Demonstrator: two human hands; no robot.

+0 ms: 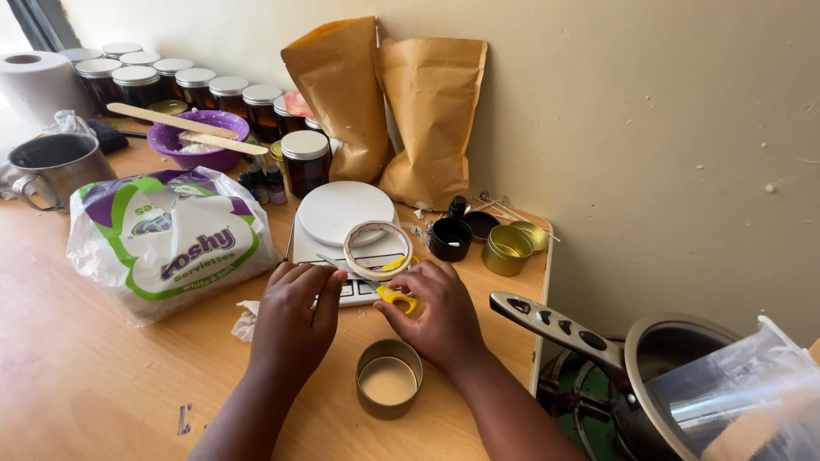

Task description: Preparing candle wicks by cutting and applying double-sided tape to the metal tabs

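Scissors gripped by right hand over scale, tape roll at 12 o'clock; left hand curled, grasp unclear; tin at 6 o'clock.

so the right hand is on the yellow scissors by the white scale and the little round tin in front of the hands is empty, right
Not quite. The head view shows the right hand on the yellow scissors by the white scale, but the round tin is not empty: it holds a pale cream filling.
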